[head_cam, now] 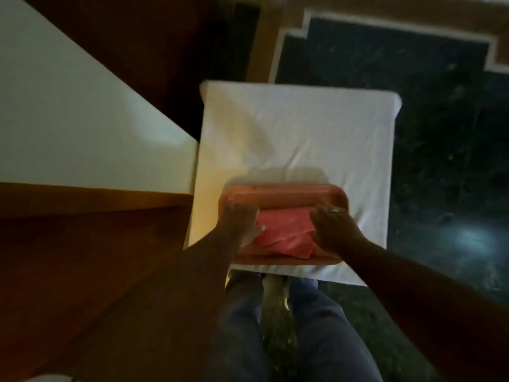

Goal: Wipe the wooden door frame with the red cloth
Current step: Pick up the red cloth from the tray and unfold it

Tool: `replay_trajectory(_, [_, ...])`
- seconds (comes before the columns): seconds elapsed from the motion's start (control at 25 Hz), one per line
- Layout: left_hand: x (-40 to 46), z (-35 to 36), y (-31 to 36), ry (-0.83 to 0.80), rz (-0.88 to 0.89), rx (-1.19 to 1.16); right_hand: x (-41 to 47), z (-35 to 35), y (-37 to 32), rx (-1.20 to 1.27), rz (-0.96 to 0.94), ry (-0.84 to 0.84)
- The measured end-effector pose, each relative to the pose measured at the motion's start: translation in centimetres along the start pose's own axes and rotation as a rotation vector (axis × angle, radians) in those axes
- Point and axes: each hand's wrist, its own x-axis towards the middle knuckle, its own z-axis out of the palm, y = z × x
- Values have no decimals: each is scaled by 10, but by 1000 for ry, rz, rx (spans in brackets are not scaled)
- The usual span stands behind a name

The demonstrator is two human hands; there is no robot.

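Observation:
A folded red cloth [286, 232] lies in an orange tray [283, 197] on a small table covered with a white sheet [297, 133]. My left hand [242, 224] rests on the cloth's left edge, fingers curled over it. On the right edge of the cloth sits my right hand [336, 230], which wears a ring. Both hands touch the cloth; the frame is blurred, so the grip is unclear. The wooden door frame [91, 244] runs along the left side, brown and broad.
A white wall panel [68, 111] stands at upper left beside the wood. The floor [413, 92] is dark speckled stone with white and brown border strips at the back. My legs in blue jeans [316, 326] stand just below the table's near edge.

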Motion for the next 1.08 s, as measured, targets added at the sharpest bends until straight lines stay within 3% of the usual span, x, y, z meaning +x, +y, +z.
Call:
replay_trajectory(0.24, [58, 65, -9, 48, -40, -146, 73, 59, 21, -11, 62, -126])
replay_trajectory(0.36, [42, 44, -8, -89, -10, -491, 61, 42, 22, 28, 62, -349])
replay_trajectory(0.4, [29, 29, -8, -156, -5, -632, 48, 28, 20, 109, 65, -468])
replay_trajectory(0.48, [0, -6, -5, -139, -32, -890, 19, -3, 14, 393, 131, -581])
replay_trajectory(0.56, [-40, -48, 0, 25, -115, -1154, -13, -49, 9, 760, 269, -508])
replay_trajectory(0.64, [-88, -94, 4, 224, -222, -1391, -40, -111, 5, 1066, 351, -311])
replay_trajectory(0.8, [-178, -180, 5, 618, -342, -1762, -62, -230, -15, 1597, 366, -138])
replay_trajectory(0.88, [-219, -213, 1, 756, -294, -1843, -62, -279, -34, 1606, 243, -175])
replay_trajectory(1.0, [-286, -253, -15, 1044, -240, -1677, -59, -344, -79, 1631, 43, -243])
replay_trajectory(1.08, [-335, -270, -33, 1260, -259, -1472, -59, -386, -116, 1486, -54, -29])
